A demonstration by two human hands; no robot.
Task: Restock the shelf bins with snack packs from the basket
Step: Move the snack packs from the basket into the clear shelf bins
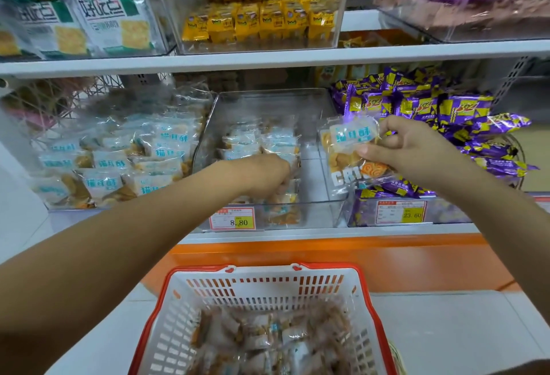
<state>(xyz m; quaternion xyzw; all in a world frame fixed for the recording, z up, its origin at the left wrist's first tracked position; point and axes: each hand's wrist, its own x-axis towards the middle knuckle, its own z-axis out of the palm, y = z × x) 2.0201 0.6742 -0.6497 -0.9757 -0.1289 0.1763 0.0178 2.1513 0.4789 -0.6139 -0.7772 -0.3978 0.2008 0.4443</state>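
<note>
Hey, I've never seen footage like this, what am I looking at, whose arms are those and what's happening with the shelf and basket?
No machine here: a person is stocking a shop shelf. The single picture comes from a camera worn on their head, looking down at their own arms. The left hand reaches into the clear bin among stocked packs; whether it grips one is hidden. The right hand pinches a snack pack above that bin's right side. Purple packs fill the next bin. Below, a red and white basket holds more packs.
</note>
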